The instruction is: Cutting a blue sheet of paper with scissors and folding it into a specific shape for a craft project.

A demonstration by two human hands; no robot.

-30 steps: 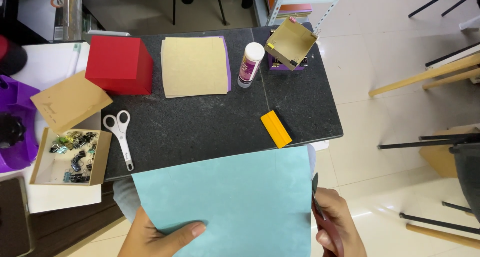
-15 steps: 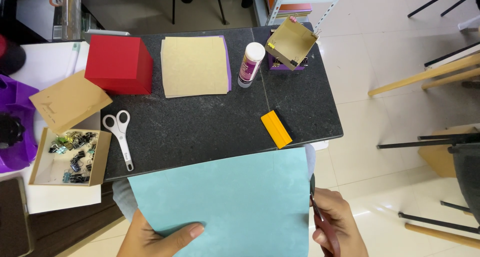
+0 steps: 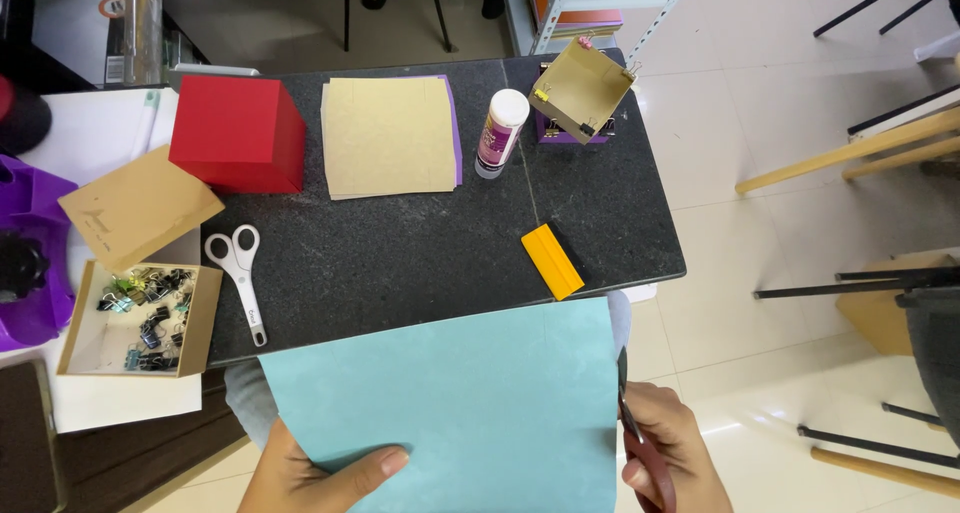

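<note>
Glue stick (image 3: 498, 133) upright mid-table, purple-white label; round red-ringed sign (image 3: 112, 7) top-left.

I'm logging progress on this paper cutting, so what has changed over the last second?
Very little. The teal sheet has shifted slightly, its left corner sitting lower and further left. The left hand still pinches its bottom edge, and the right hand still holds red-handled scissors at its right edge. Everything on the black table stayed put.

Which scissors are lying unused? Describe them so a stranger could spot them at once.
Start at the black stone table and go to its left front edge, beside the open cardboard box of binder clips. The white-handled scissors lie flat there, untouched, unlike the red-handled pair in the right hand.
</note>
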